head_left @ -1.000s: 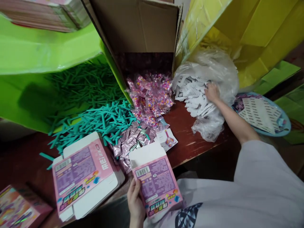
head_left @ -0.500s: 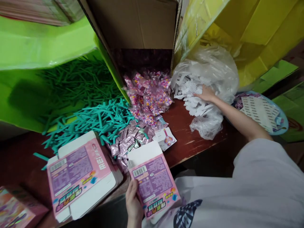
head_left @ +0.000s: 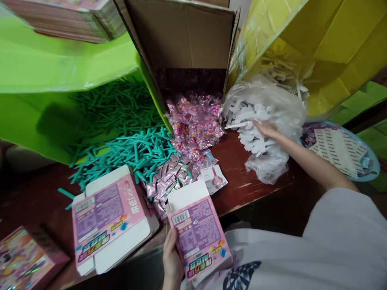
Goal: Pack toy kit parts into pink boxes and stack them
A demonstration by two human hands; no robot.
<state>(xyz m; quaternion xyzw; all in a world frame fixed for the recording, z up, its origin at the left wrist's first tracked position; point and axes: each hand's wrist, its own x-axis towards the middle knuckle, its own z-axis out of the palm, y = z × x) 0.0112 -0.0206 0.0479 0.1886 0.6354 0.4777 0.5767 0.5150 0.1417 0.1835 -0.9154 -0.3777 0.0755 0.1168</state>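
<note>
My left hand is closed round the lower left side of a pink and purple carton, its white top flap standing up. On the right, my right hand reaches into a clear plastic bag of white perforated plastic pieces. Its fingers pinch a thin white piece, seen nearly edge-on. Between the hands lie a printed card and a pile of small pinkish sachets. Flattened cartons are stacked left of my left hand.
Teal sticks spill from a green bin. Bags of coloured beads lie before a cardboard box. A yellow bin stands behind the plastic bag, a blue basin at right. A closed pink box sits lower left.
The view has shifted, so most things appear slightly further right and lower. My right hand has moved among the white pieces and now pinches one. The left hand keeps its carton.
</note>
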